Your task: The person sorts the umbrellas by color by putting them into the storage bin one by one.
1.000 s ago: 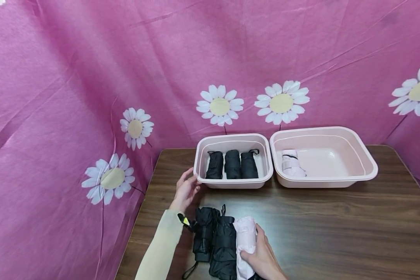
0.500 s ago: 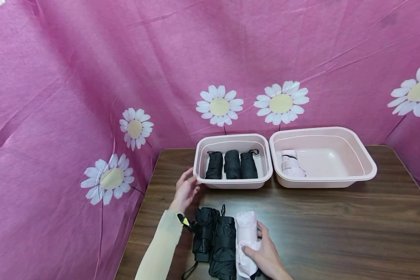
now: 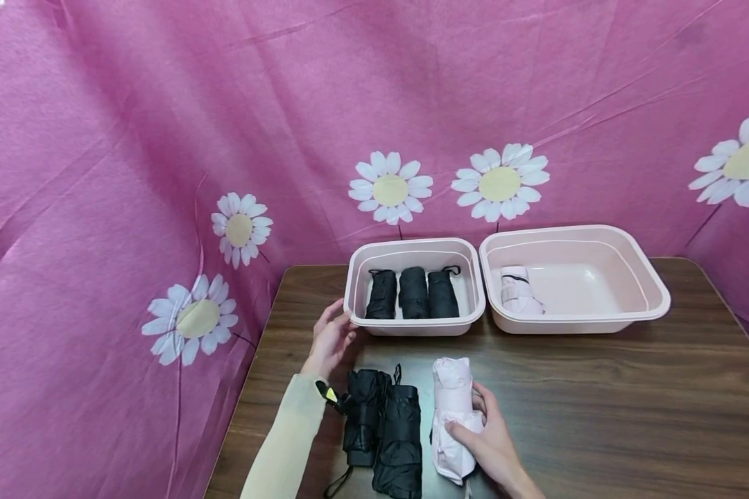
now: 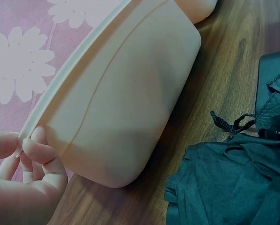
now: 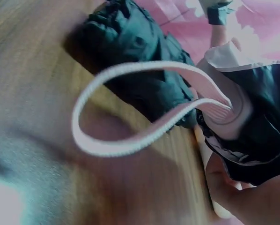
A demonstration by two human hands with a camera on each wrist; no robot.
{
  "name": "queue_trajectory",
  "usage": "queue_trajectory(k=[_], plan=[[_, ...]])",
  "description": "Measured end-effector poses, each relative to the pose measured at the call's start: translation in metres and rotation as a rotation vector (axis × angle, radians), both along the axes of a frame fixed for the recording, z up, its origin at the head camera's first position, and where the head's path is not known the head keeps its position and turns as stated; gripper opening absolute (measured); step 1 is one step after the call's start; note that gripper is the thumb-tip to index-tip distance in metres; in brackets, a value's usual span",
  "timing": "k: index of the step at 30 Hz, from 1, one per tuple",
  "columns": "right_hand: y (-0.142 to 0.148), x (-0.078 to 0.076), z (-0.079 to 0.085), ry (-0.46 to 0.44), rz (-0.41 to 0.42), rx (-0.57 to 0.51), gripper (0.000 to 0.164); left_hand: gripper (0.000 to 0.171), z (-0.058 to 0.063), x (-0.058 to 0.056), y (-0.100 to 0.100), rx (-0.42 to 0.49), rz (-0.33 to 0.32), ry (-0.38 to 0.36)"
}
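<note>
Now pulling the pink umbrella (image 3: 453,416), gripped in the right hand (image 3: 488,438), away from two black umbrellas (image 3: 394,433) and the left edge of the table (image 3: 599,416), apparently singling pink from black, while pinching the small tub's (image 3: 415,327) near-left corner with the left hand (image 3: 331,339).

Pink folded umbrella (image 3: 453,419) shifted rightward and nearer the tubs (image 3: 558,326), right-hand grip (image 3: 494,443) moved along with it, table (image 3: 599,409) now showing between it and the neighbouring black umbrella (image 3: 399,443), pale strap (image 5: 102,149) newly visible at its near end.
</note>
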State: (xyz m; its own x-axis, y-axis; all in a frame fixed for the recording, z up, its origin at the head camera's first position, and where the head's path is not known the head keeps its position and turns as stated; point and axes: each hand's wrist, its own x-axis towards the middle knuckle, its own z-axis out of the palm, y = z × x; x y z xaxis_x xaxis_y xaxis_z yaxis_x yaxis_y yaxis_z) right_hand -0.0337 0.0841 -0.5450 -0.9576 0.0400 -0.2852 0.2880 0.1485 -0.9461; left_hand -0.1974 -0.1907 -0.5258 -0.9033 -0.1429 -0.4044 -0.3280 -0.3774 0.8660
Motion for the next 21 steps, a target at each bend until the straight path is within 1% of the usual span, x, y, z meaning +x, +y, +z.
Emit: queue_trajectory(k=[4,7,11,15,21], plan=[[0.007,-0.004,0.007,-0.004,-0.009,0.013,0.083,0.043,-0.001,0.000,0.000,-0.004,-0.002,0.008],[0.012,-0.006,0.010,0.011,-0.020,0.007,0.082,0.043,0.000,0.001,0.000,-0.009,-0.004,0.006],[0.017,-0.007,0.013,0.074,-0.044,-0.068,0.080,0.043,0.000,0.000,0.001,-0.009,-0.004,0.011],[0.023,-0.008,0.016,0.124,-0.072,-0.112,0.077,0.043,0.000,0.000,0.001,-0.006,-0.004,0.022],[0.033,-0.010,0.019,0.151,-0.112,-0.155,0.076,0.043,-0.002,0.000,0.002,-0.003,0.011,0.019]])
